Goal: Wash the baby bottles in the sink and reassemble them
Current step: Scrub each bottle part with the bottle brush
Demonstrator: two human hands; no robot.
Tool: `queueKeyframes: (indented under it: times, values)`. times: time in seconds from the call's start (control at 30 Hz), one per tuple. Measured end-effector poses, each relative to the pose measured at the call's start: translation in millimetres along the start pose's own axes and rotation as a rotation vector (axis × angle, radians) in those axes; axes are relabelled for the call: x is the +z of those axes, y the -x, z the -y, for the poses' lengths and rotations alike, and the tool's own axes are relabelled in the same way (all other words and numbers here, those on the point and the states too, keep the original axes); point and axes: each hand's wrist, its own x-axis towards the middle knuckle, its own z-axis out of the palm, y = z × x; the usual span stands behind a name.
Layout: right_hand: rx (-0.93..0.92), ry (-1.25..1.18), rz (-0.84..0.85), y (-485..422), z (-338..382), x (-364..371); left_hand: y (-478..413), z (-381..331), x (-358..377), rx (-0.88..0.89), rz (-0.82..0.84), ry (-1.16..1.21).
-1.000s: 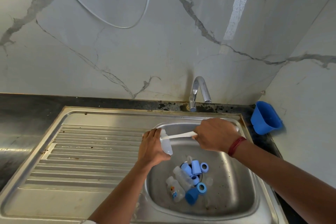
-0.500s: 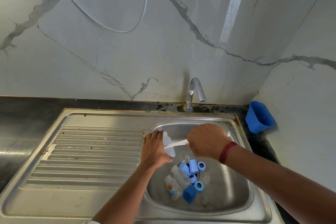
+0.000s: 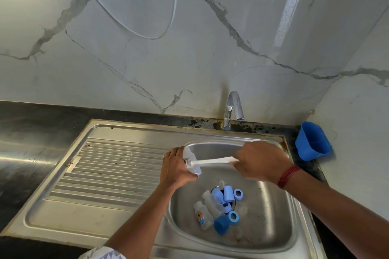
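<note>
My left hand (image 3: 175,169) grips a clear baby bottle (image 3: 192,163) over the left rim of the sink basin (image 3: 271,223). My right hand (image 3: 260,162) holds the white handle of a bottle brush (image 3: 212,161), whose head is pushed into the bottle's mouth. On the basin floor around the drain lie two more clear bottles (image 3: 203,214), blue caps (image 3: 221,225) and blue screw rings (image 3: 233,216), with a clear teat (image 3: 221,184) behind them.
The chrome tap (image 3: 232,109) stands behind the basin, with no water running. A ribbed steel drainboard (image 3: 105,170) stretches to the left. A blue plastic cup (image 3: 312,141) sits on the dark counter at the right wall. A white cable (image 3: 147,37) hangs on the marble wall.
My right hand has drawn back to the right, pulling more of the brush handle out of the bottle. The left hand keeps the bottle in about the same place.
</note>
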Motion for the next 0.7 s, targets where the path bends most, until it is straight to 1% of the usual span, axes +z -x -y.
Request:
queueKeyframes:
  times: [0.13,0.27,0.3,0.37,0.43,0.5,0.6,0.7]
  values:
    - [0.104,-0.115,-0.092,-2.2,-31.6,26.7,-1.9,7.7,-12.5,-0.133,-0.061,0.129]
    - [0.167,-0.195,-0.045,-11.1,-41.4,57.4,-12.5,4.6,-20.1,-0.191,-0.133,0.277]
    - [0.177,-0.26,-0.032,-14.6,-41.7,64.8,-15.7,1.6,-21.9,-0.206,-0.139,0.342]
    - [0.216,-0.469,-0.029,-21.5,-40.7,80.7,-22.0,-4.4,-25.7,-0.236,-0.149,0.509]
    - [0.258,-0.652,-0.066,-26.3,-37.8,97.2,-27.4,-10.3,-30.6,-0.244,-0.161,0.657]
    - [0.282,-0.778,-0.109,-28.2,-33.0,113.3,-32.8,-12.8,-35.2,-0.239,-0.171,0.777]
    - [0.285,-0.891,-0.149,-24.5,-29.4,129.1,-37.1,-16.0,-39.5,-0.194,-0.173,0.891]
    - [0.255,-0.951,-0.164,-15.2,-27.3,133.5,-39.4,-17.4,-38.8,-0.194,-0.168,0.933]
